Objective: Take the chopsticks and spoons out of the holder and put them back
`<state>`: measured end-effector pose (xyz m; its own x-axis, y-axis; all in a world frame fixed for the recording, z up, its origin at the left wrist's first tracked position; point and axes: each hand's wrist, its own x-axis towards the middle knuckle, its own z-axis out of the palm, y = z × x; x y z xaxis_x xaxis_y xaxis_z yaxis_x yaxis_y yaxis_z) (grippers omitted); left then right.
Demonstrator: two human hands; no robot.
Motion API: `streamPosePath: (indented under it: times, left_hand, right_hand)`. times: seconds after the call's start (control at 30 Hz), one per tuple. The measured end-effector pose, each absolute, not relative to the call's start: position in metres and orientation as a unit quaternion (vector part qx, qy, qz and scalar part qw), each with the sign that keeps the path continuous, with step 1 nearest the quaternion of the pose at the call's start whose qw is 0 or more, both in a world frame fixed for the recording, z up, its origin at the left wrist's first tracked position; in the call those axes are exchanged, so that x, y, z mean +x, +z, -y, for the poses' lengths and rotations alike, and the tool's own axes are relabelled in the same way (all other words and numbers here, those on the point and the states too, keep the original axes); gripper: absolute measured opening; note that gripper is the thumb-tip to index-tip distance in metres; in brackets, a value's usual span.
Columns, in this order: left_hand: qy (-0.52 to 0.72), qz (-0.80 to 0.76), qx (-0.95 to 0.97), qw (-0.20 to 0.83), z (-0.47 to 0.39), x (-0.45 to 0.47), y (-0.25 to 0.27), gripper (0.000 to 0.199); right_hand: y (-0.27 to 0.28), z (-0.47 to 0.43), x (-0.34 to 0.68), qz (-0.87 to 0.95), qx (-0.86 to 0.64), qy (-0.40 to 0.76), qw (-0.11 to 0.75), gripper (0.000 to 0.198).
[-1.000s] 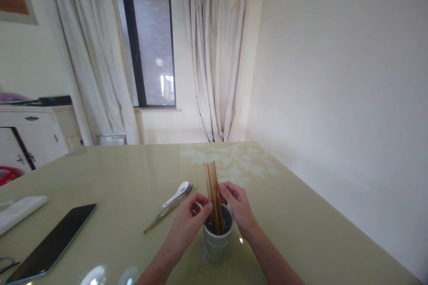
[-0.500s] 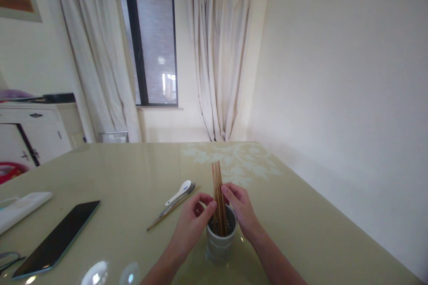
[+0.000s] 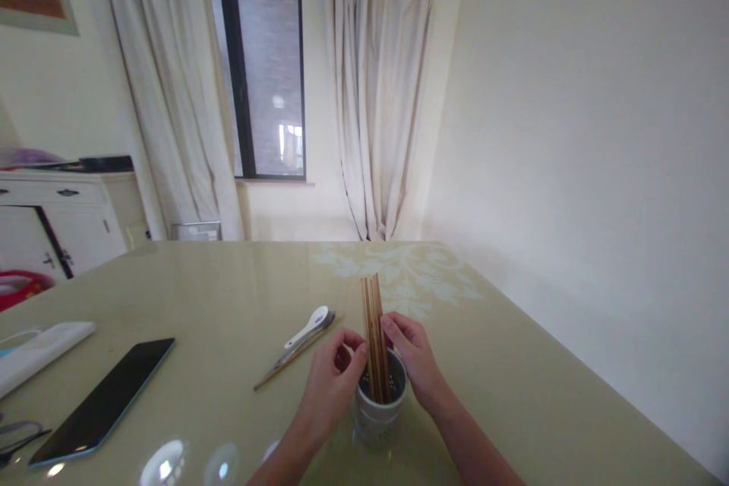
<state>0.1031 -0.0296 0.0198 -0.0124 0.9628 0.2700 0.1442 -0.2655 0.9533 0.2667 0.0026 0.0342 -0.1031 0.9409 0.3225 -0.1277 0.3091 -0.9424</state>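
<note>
A bundle of several wooden chopsticks stands nearly upright in a grey cup-shaped holder with small holes in its inner wall. My left hand is curled at the left side of the bundle, thumb and forefinger against the sticks just above the rim. From the right, my right hand pinches the bundle a little higher, its other fingers partly hidden behind the sticks. Left of the holder lie a white ceramic spoon, a metal utensil and a thin wooden stick, close together.
A black tablet lies on the glossy table at left, beside a white power strip and dark-handled scissors, partly cut off. A plain wall runs along the table's right edge. Curtains and a window stand behind.
The chopstick tops have spread slightly and lean a little less to the left. Both hands stay at the bundle. The whole view has shifted slightly.
</note>
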Motion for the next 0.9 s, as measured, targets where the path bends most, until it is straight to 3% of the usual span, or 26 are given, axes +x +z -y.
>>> streamPosePath:
  times: [0.2,0.33,0.47,0.57,0.7,0.9]
  left_hand:
    - [0.521,-0.462,0.605,0.387,0.028,0.098,0.022,0.046]
    - [0.510,-0.515,0.625,0.291,0.014,0.069,0.024,0.048]
    - [0.309,-0.656,0.684,0.077,0.006,0.034,0.020,0.026]
    - [0.148,-0.697,0.702,-0.020,0.007,0.024,0.014,0.025]
    - [0.085,-0.705,0.702,-0.044,0.006,0.025,0.006,0.024]
    - [0.114,-0.695,0.710,-0.005,0.003,0.024,0.004,0.021]
  right_hand:
    - [0.032,-0.003,0.267,0.569,-0.352,0.467,0.578,0.054]
    - [0.025,-0.009,0.267,0.525,-0.366,0.485,0.596,0.059]
    - [0.015,-0.018,0.268,0.478,-0.404,0.489,0.608,0.068]
    - [0.010,-0.024,0.268,0.461,-0.421,0.486,0.611,0.072]
    - [0.007,-0.026,0.269,0.452,-0.434,0.487,0.609,0.075]
    - [0.005,-0.024,0.269,0.469,-0.430,0.482,0.602,0.070]
